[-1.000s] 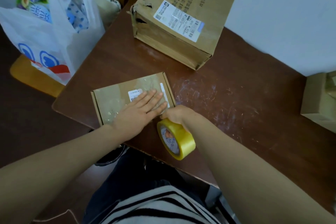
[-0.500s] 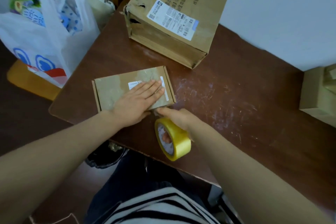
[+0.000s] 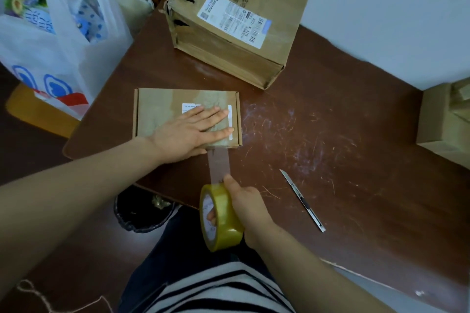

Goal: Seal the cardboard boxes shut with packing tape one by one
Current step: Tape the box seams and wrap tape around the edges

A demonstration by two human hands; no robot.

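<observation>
Half a second ago the tape roll (image 3: 223, 218) sat right against the near side of the small box (image 3: 162, 109). Now my right hand (image 3: 248, 207) has drawn it back toward me, past the near edge of the surface (image 3: 330, 134), and a clear strip of tape (image 3: 218, 165) runs taut from the box's near wall to the roll. That grip is closed around the roll, with fingers through its core. My left hand (image 3: 188, 132) stays flat on the lid, fingers straight, pinning box and tape end in place.

I judge there is enough tape out for this seam, so cutting comes next. The utility knife (image 3: 302, 201) lies on the surface just right of my right hand, within easy reach.

The small box sits near the surface's left near corner, so a hard pull could drag it off. There is bare surface to its right. The large box (image 3: 241, 20) stands well apart at the far side, a third box (image 3: 442, 122) is at the right edge, and a plastic bag (image 3: 50, 40) hangs off to the left.
</observation>
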